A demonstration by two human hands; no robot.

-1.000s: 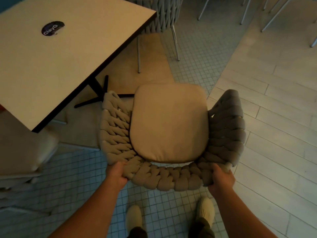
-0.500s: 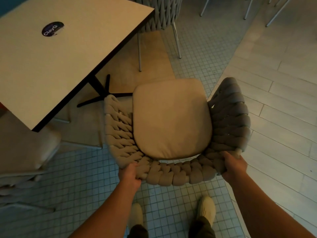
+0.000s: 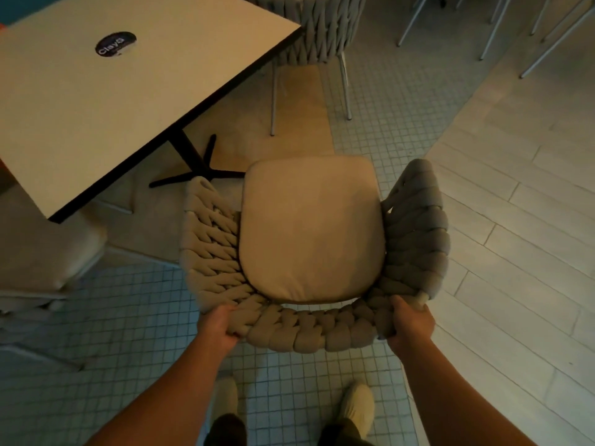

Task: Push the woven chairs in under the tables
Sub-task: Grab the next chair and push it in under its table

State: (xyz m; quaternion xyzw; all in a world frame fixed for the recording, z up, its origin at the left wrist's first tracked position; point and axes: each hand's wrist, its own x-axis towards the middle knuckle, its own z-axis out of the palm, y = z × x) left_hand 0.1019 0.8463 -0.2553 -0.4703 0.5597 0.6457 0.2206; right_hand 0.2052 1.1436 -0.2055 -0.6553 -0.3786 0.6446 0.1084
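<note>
The person is standing behind a grey chair with a thick braided rope backrest and a beige seat cushion (image 3: 314,233), looking down over it, and both hands are wrapping around the curved top of the backrest: the left hand (image 3: 222,323) is clamping the braid at the left end of the rear curve, fingers curled under the weave, while the right hand (image 3: 412,320) is gripping the right end in the same closed way. The chair is sitting on the small-tiled floor (image 3: 128,317), entirely outside the pale rectangular table with a dark edge and a round black sticker (image 3: 106,91), its front left corner lying near the black cross-shaped table base (image 3: 199,169) but apparently not touching it. The relation that matters is the heading: the seat is pointing straight away from the person, whereas the table's long near edge is lying ahead and to the left, so the chair is facing past the table's near right corner rather than into the gap beneath. In my judgement, the next push is calling for a swing to the left, the right hand driving forward more than the left, before sliding in. A second woven chair with thin metal legs (image 3: 322,37) is standing at the table's far right corner, well apart
</note>
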